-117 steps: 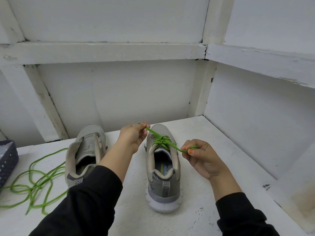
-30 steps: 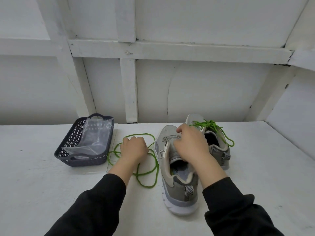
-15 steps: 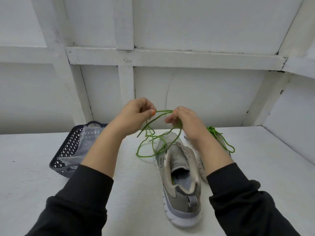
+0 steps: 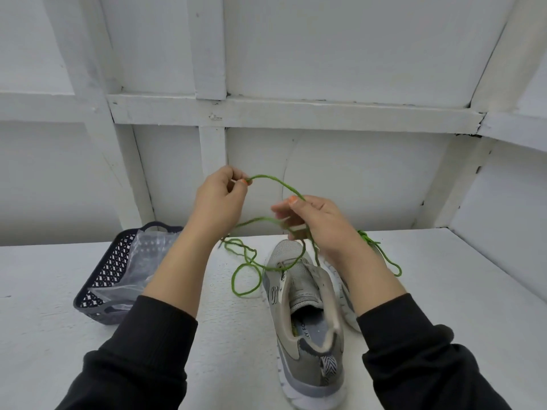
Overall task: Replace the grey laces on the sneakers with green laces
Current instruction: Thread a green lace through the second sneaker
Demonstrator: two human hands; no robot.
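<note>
- Two hands, raised above the middle of the white worktop [image 4: 59, 335], both in black sleeves.
- Left hand [image 4: 220, 202]: grip closed on the loose green lace [image 4: 275, 182], one end pinched between the thumb and a fingertip.
- Right hand [image 4: 319, 223]: grip closed on the same lace; the thumb presses it against the curled fingers. The fingers are blurred, so the exact path of the strands cannot be told.
- Two green laces. The loose one arches between the hands, then hangs in loops that touch the worktop and drape over the toe of the near sneaker [image 4: 305, 321].
- Two grey sneakers. The near one stands toward the front edge, heel to the camera, tongue pulled up. The far sneaker [image 4: 350, 306] stands just beside it, toward the right edge, mostly hidden by the right forearm.
- The second green lace [image 4: 395, 266] sits knotted on the far sneaker, one loop trailing onto the worktop.
- One dark basket [image 4: 100, 288], toward the left edge, well apart from the sneakers.
- One clear plastic bag [image 4: 142, 261], lying inside the basket.
</note>
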